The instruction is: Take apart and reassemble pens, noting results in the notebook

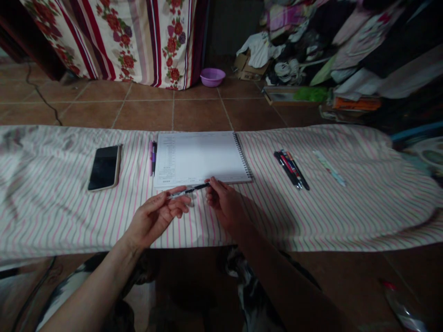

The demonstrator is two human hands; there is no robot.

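Observation:
Between my two hands a slim pen (191,189), clear at its left part and black at its right, lies nearly level above the near edge of a spiral notebook (207,157). My left hand (157,213) pinches the clear end between thumb and fingers, the other fingers loosely curled. The black end sits in the fingertips of my right hand (223,200). The notebook lies open at a mostly blank page, with a printed column at its left and the coil on the right. A purple pen (154,159) and a pink pen (151,158) lie along its left edge.
A striped cloth (207,221) covers the long board. A phone (104,168) lies at left; several pens (292,169) and a pale ruler-like strip (329,168) lie at right. Beyond are a purple basin (212,77), a floral curtain (138,41) and piled clothes; a bottle (403,306) is lower right.

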